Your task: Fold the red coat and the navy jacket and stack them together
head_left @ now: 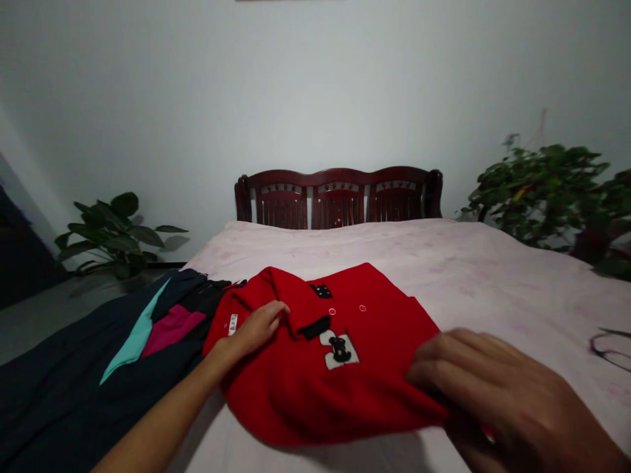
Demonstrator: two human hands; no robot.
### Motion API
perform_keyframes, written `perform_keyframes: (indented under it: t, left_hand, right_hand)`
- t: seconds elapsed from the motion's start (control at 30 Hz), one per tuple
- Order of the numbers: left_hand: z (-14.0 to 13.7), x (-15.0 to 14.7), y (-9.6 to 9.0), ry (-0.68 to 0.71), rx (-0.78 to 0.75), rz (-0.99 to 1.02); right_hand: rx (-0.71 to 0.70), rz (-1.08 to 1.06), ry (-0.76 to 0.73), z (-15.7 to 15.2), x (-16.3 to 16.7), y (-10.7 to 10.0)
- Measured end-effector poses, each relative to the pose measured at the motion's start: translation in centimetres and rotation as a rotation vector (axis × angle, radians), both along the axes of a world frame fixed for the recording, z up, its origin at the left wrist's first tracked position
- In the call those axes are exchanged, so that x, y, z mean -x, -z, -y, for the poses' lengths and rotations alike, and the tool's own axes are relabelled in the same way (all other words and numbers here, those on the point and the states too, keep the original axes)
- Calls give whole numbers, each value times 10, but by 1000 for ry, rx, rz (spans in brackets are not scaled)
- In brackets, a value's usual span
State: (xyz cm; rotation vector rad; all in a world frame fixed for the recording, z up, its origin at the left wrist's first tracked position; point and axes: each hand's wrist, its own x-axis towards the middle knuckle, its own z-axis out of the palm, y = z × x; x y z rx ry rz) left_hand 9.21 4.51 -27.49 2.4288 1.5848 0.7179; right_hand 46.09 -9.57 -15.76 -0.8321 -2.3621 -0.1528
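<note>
A red shirt [305,401] with a black-and-white bear patch, small round buttons and dark dotted trim lies partly folded on the bed. On its left part my left hand [259,325] presses down, fingers together and curled into the cloth; the fingertips are partly hidden. My right hand [488,381] grips the shirt's right lower edge, and the front hem there is lifted off the bedding. A white label strip shows beside my left wrist.
Dark clothing [64,381] with teal and magenta parts lies to the left. The bed [483,263] has a pale pink sheet and a dark wooden headboard [338,197]. Glasses [614,348] rest at the right. Leafy plants [116,230] stand on both sides.
</note>
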Motion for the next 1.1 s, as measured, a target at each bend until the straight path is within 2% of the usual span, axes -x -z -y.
perform_keyframes:
  t: [0.07, 0.1, 0.17, 0.2, 0.27, 0.33, 0.4, 0.47, 0.53, 0.63, 0.73, 0.83, 0.9, 0.97, 1.0, 1.07, 1.1]
  left_hand:
    - [15, -2, 3, 33, 38, 69]
    - [22, -3, 5, -19, 31, 157]
    - [39, -4, 8, -228, -43, 422]
    - [48, -3, 11, -337, -98, 540]
    - [70, -1, 21, -439, -189, 612]
    - [94, 1, 37, -364, -217, 455]
    - [115, 0, 55, -228, -220, 215]
    - [133, -3, 70, -149, -265, 28]
    - [144, -7, 80, -126, -336, -86]
    - [151, -12, 87, -86, -400, -198]
    - [149, -10, 91, -94, -432, -239]
    - [141, 1, 92, -73, -445, -164]
    - [137, 12, 88, 0, -403, -79]
    - [134, 20, 77, 26, -298, 27]
    - [131, 23, 69, -6, -230, 92]
    - [123, 25, 49, -120, -87, 238]
    - [116, 24, 40, -170, -19, 308]
  right_hand:
    - [-41, 7, 42, -30, 28, -28]
    - [-41, -13, 85, -52, 42, -39]
    - [-16, -135, 195, -102, 64, -49]
    - [0, -213, 256, -128, 71, -48]
    - [130, -330, 360, -170, 78, -29]
    - [437, -502, 354, -195, 77, 7]
    - [835, -858, 335, -198, 73, 52]
    - [983, -956, 385, -188, 72, 94]
    - [1088, -1036, 419, -173, 77, 124]
    - [1214, -1174, 403, -163, 91, 141]
    - [1307, -1318, 376, -165, 105, 137]
    - [1266, -1513, 380, -157, 113, 126]
    - [1112, -1697, 383, -141, 114, 116]
    - [817, -1894, 319, -120, 112, 100]
    - [638, -1957, 269, -110, 111, 90]
    - [314, -1954, 190, -99, 112, 65]
    - [214, -1884, 177, -99, 115, 52]
